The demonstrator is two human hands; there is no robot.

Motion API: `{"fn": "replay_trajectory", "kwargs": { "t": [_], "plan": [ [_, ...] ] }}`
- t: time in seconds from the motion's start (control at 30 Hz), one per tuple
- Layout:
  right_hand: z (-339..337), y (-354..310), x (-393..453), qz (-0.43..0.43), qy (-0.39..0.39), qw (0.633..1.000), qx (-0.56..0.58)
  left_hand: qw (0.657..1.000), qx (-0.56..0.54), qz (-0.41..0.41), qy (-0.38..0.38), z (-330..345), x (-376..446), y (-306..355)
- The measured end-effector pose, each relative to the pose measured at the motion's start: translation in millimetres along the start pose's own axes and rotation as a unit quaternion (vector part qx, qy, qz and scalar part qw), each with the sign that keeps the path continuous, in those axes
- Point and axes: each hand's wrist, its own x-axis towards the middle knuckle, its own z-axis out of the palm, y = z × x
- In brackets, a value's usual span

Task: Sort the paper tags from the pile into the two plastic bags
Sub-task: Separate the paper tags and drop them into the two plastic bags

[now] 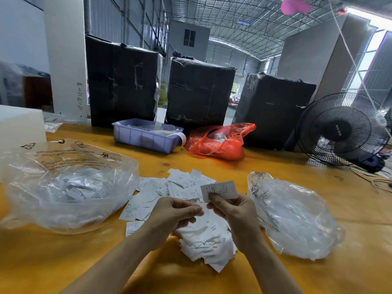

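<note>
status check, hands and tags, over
Right hand pinches one tag. Left hand curled over pile, grip unclear. Both clear bags unobstructed.

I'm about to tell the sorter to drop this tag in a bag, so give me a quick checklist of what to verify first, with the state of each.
1. Tag held firmly: ok, the right hand pinches it by its lower edge.
2. Only one tag held: cannot tell, a second could lie behind it.
3. Print readable for sorting: cannot tell, too small to read.
4. Left hand free: cannot tell, its curled fingers sit over the pile and may hold tags.
5. Left bag ready: ok, it holds tags and its mouth faces the pile.
6. Right bag ready: cannot tell, its opening is not clear.
</note>
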Motion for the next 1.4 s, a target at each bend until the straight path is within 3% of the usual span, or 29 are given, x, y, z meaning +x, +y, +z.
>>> {"fn": "replay_trajectory", "kwargs": {
  "t": [0.63,1.1,1.4],
  "plan": [
    [4.5,-3.2,-4.2,-0.049,-0.047,0.998,-0.014,0.999,0.012,0.002,-0.035,1.1,-1.9,1.9],
    [-0.4,-5.1,-2.7,-0.014,-0.070,0.994,-0.078,0.999,-0.019,-0.007,0.026,-2.0,0.9,1.2],
    [-0.4,-3.7,-1.2,-0.016,-0.032,0.997,-0.070,0.999,-0.030,-0.019,0.038,-1.5,2.6,0.1]
  ]
}}
